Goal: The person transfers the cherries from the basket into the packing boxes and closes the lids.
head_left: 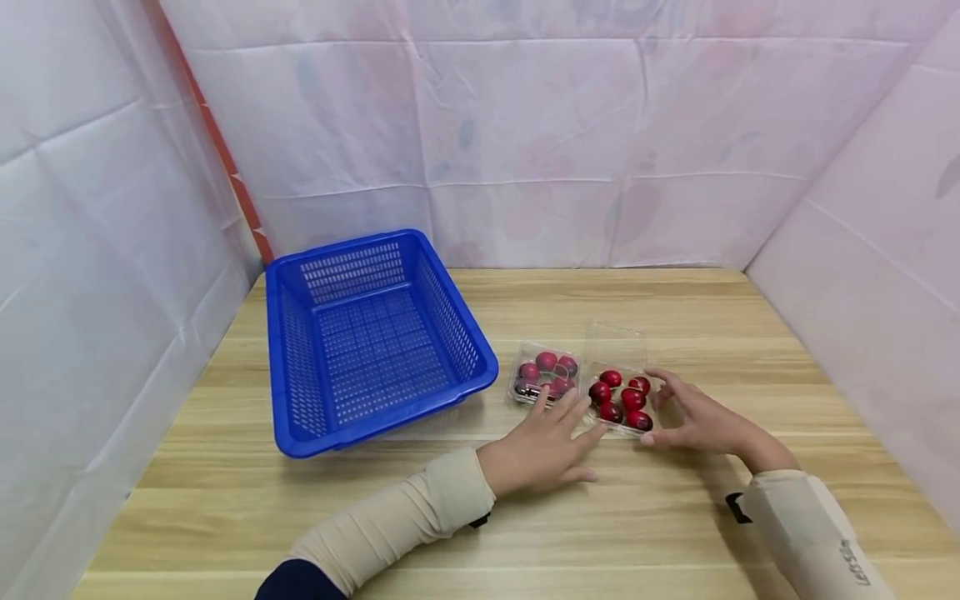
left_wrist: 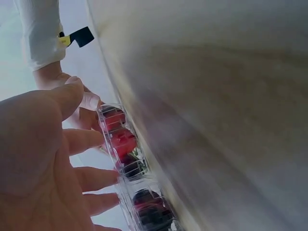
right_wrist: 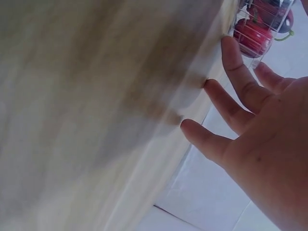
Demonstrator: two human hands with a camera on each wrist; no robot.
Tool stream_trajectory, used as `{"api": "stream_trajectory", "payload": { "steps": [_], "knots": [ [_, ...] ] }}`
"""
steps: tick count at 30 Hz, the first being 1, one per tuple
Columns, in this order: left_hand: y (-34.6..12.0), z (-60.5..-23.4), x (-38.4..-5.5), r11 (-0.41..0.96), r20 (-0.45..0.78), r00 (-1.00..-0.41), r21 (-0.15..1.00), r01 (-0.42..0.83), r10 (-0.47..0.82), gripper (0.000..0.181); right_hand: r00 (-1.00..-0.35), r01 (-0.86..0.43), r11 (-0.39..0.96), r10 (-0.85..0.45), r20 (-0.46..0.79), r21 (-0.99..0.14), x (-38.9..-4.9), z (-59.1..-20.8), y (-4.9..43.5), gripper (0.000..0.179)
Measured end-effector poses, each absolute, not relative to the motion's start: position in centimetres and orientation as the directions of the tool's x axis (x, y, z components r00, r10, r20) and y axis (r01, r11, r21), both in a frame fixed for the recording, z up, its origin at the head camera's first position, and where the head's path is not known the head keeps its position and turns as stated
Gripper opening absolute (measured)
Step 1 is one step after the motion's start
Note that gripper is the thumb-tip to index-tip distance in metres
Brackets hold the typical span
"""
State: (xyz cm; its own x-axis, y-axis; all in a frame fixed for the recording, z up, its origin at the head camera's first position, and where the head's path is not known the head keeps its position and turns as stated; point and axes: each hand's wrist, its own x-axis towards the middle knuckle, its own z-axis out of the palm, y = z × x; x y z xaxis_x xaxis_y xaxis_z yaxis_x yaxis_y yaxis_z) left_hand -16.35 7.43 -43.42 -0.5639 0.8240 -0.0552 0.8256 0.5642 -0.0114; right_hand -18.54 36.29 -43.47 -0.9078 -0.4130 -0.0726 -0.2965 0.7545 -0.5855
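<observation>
Two clear plastic clamshell boxes of dark-red, cherry-like fruit stand side by side on the table. The left box (head_left: 545,372) looks closed; the right box (head_left: 618,402) has its lid (head_left: 617,343) tipped back, away from me. My left hand (head_left: 543,446) is spread in front of both boxes, its fingertips close to their near edges. At the right side of the open box is my right hand (head_left: 697,417), thumb and fingers apart around its corner. In the right wrist view, a red fruit (right_wrist: 252,38) with a green stem shows beside the fingertips (right_wrist: 231,48).
A large blue plastic basket (head_left: 382,350) with slotted sides stands on the left of the wooden table (head_left: 570,542). White printed cloth (head_left: 525,125) hangs behind the table and along both sides.
</observation>
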Motion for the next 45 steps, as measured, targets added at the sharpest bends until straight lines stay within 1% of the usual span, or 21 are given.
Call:
{"api": "stream_trajectory", "payload": {
  "steps": [5, 8, 11, 15, 17, 20, 22, 26, 30, 34, 38, 41, 43, 45],
  "knots": [
    [7.3, -43.1, -16.6, 0.565, -0.037, -0.566, -0.040, 0.824, 0.823, 0.061, -0.889, -0.315, 0.742, -0.449, -0.090, -0.592, -18.9, -42.5, 36.2, 0.099],
    [7.6, -43.3, -16.8, 0.575, -0.029, -0.576, -0.039, 0.818, 0.817, 0.063, -0.883, -0.291, 0.734, -0.453, -0.123, -0.614, -18.7, -41.8, 36.6, 0.093],
    [8.0, -43.7, -16.9, 0.584, -0.022, -0.585, -0.032, 0.811, 0.811, 0.065, -0.900, -0.247, 0.734, -0.416, -0.131, -0.633, -18.7, -41.0, 37.1, 0.076],
    [8.2, -43.9, -16.7, 0.600, -0.020, -0.600, -0.036, 0.800, 0.799, 0.066, -0.948, -0.180, 0.764, -0.302, -0.097, -0.620, -19.8, -40.5, 37.1, 0.051],
    [8.3, -43.9, -16.6, 0.603, -0.017, -0.605, -0.045, 0.796, 0.796, 0.066, -0.969, -0.131, 0.792, -0.229, -0.090, -0.597, -20.7, -40.6, 37.0, 0.047],
    [8.3, -43.8, -16.6, 0.601, -0.010, -0.602, -0.054, 0.797, 0.798, 0.065, -0.984, -0.035, 0.801, -0.133, -0.121, -0.597, -22.3, -40.8, 36.9, 0.048],
    [8.3, -43.8, -16.7, 0.601, -0.005, -0.602, -0.055, 0.798, 0.799, 0.065, -0.981, 0.044, 0.774, -0.085, -0.173, -0.632, -23.3, -40.8, 36.8, 0.051],
    [8.2, -43.9, -16.9, 0.599, 0.003, -0.600, -0.059, 0.799, 0.800, 0.063, -0.957, 0.176, 0.699, -0.044, -0.288, -0.693, -25.0, -41.1, 36.7, 0.061],
    [8.1, -44.0, -16.9, 0.598, 0.006, -0.599, -0.058, 0.799, 0.801, 0.063, -0.940, 0.221, 0.686, -0.040, -0.339, -0.693, -26.0, -41.4, 36.7, 0.070],
    [8.2, -43.9, -17.0, 0.601, 0.013, -0.601, -0.056, 0.797, 0.799, 0.063, -0.943, 0.202, 0.658, -0.069, -0.325, -0.725, -26.4, -41.6, 36.9, 0.074],
    [8.3, -43.7, -16.9, 0.599, 0.019, -0.599, -0.050, 0.799, 0.800, 0.062, -0.966, 0.113, 0.554, -0.132, -0.221, -0.825, -25.8, -41.4, 37.3, 0.070],
    [8.4, -43.6, -16.8, 0.602, 0.007, -0.602, -0.034, 0.798, 0.798, 0.062, -0.973, -0.025, 0.499, -0.211, -0.094, -0.866, -24.7, -40.8, 37.6, 0.059],
    [8.5, -43.5, -16.7, 0.607, -0.005, -0.607, -0.024, 0.794, 0.795, 0.063, -0.963, -0.112, 0.480, -0.267, -0.023, -0.870, -23.8, -40.3, 37.8, 0.048],
    [8.5, -43.5, -16.7, 0.609, -0.013, -0.609, -0.018, 0.793, 0.793, 0.063, -0.941, -0.198, 0.457, -0.337, 0.037, -0.867, -22.9, -39.8, 37.8, 0.039]
  ]
}}
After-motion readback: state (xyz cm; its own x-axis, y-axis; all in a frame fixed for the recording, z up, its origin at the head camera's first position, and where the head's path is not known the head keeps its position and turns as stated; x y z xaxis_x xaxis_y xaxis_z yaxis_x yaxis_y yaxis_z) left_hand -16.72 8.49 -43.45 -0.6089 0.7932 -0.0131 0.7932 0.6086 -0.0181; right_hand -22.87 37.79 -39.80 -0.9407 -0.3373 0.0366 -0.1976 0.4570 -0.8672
